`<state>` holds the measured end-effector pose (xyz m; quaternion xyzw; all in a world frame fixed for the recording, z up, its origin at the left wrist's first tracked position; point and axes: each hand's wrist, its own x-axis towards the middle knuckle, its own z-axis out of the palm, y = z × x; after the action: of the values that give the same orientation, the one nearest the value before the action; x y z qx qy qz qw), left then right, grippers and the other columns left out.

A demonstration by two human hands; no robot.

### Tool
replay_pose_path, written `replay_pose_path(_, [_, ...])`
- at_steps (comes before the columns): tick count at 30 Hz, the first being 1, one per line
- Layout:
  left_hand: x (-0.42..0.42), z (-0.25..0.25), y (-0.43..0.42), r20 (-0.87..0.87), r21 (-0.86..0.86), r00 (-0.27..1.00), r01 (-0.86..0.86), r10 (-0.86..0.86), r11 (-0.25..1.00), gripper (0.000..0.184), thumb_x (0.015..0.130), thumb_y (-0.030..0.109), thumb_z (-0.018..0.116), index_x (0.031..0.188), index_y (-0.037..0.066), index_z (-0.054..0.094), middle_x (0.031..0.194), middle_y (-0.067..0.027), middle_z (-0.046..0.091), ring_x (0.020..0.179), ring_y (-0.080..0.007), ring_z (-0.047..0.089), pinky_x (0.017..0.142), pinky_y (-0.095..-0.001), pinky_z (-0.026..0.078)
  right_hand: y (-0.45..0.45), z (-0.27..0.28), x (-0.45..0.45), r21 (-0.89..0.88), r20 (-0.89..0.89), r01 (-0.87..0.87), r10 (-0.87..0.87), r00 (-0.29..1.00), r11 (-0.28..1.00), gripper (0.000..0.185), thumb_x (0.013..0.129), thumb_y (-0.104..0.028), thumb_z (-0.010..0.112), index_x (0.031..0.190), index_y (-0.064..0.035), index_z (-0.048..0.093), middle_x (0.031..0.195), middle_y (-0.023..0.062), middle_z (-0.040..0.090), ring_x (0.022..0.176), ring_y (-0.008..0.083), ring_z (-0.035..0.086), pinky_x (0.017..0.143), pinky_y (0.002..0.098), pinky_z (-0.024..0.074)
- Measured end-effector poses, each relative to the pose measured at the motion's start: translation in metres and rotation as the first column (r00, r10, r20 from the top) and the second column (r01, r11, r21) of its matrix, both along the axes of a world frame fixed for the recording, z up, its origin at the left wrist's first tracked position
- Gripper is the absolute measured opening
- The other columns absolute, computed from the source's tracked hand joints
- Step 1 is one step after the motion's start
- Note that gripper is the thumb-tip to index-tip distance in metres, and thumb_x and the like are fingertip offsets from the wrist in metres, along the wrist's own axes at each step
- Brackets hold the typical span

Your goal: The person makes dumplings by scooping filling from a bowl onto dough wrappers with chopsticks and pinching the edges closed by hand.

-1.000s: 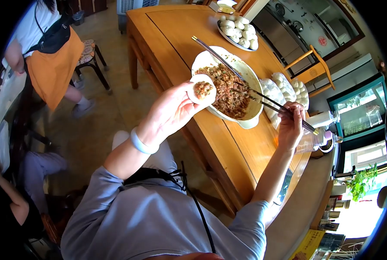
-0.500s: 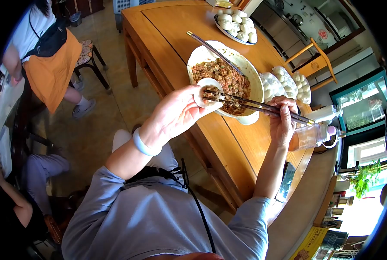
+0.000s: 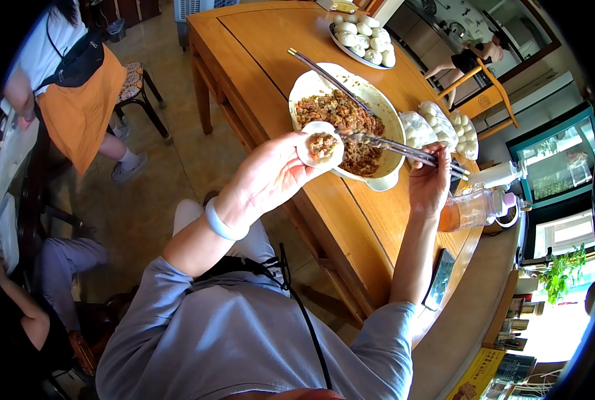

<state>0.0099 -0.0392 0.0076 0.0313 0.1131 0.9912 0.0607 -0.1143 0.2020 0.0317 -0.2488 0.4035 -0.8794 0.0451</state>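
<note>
My left hand holds a round dough wrapper with a lump of meat filling on it, at the near left rim of a white bowl. Chopped filling lies in that bowl. In my right hand, at the bowl's right, is a pair of dark chopsticks; their tips are blurred over the filling, close to the wrapper. Another chopstick pair rests across the bowl's far rim.
Behind the bowl stands a plate of white buns. Bagged dough pieces, a bottle and a phone are on the table's right. People are at the left and beyond the table.
The chopsticks dipped onto the wrapper and have since drawn back right over the bowl. More filling is on the wrapper. A person has appeared at the upper right.
</note>
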Motion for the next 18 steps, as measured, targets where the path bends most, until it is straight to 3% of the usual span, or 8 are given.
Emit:
replay_pose_path(4, [0.004,0.0,-0.001,0.026,-0.013,0.999,-0.023,0.023,1.0,0.034,0.094,0.011,0.036,0.117,-0.013,0.038,0.118,-0.023,0.049,0.11,-0.0294,0.05,0.099,-0.0399,0.042,0.011,0.004,-0.01,-0.163,0.092,-0.029,0.044,0.995,0.986,0.017,0.093,-0.017,0.047,0.094,-0.002,0.054,0.087,0.01,0.058,0.077,0.0158,0.058,0.06,0.0261,0.0501])
replay_pose_path(6, [0.004,-0.003,-0.001,0.031,-0.023,0.999,-0.027,0.028,0.999,0.035,0.094,0.011,0.037,0.117,-0.014,0.038,0.119,-0.0239,0.048,0.112,-0.0298,0.049,0.1,-0.0406,0.041,0.028,-0.009,-0.032,0.098,0.01,0.089,-0.09,0.996,0.991,0.018,0.092,-0.018,0.049,0.093,-0.0011,0.056,0.085,0.0093,0.058,0.075,0.0154,0.059,0.06,0.0245,0.0515])
replay_pose_path(7, [0.004,-0.004,-0.001,0.038,-0.028,0.999,-0.027,0.028,0.999,0.035,0.094,0.012,0.037,0.117,-0.014,0.039,0.118,-0.0238,0.049,0.112,-0.0297,0.049,0.1,-0.0405,0.041,0.03,-0.009,-0.032,0.43,-0.065,0.306,-0.309,0.949,0.849,0.02,0.091,-0.018,0.05,0.091,0.0004,0.057,0.083,0.0085,0.058,0.07,0.0153,0.059,0.06,0.0254,0.0508])
replay_pose_path(8, [0.003,-0.005,-0.002,0.043,-0.034,0.999,-0.028,0.03,0.999,0.034,0.094,0.012,0.037,0.116,-0.014,0.039,0.118,-0.0238,0.049,0.112,-0.0297,0.05,0.099,-0.0403,0.041,0.028,-0.01,-0.029,0.461,-0.106,0.385,-0.381,0.919,0.8,0.022,0.09,-0.019,0.051,0.09,0.0021,0.057,0.08,0.0081,0.057,0.068,0.0146,0.058,0.06,0.0256,0.05])
replay_pose_path(14, [0.004,-0.008,-0.007,0.006,-0.005,1.0,-0.01,0.01,1.0,0.034,0.094,0.012,0.038,0.117,-0.014,0.039,0.118,-0.0235,0.049,0.111,-0.0294,0.05,0.099,-0.0398,0.041,0.035,0.007,-0.025,0.199,-0.09,0.302,-0.29,0.953,0.932,0.025,0.093,-0.019,0.047,0.092,0.0044,0.055,0.076,0.0094,0.057,0.064,0.0147,0.056,0.059,0.0248,0.0476])
replay_pose_path(18, [0.005,-0.004,-0.005,-0.009,0.001,1.0,0.004,-0.004,1.0,0.032,0.094,0.012,0.036,0.117,-0.011,0.041,0.116,-0.0201,0.051,0.108,-0.0269,0.052,0.099,-0.0373,0.042,0.024,0.013,-0.008,0.186,-0.149,0.168,-0.142,0.979,0.968,0.026,0.093,-0.021,0.046,0.092,0.0039,0.053,0.079,0.0121,0.057,0.065,0.0169,0.055,0.059,0.027,0.0458])
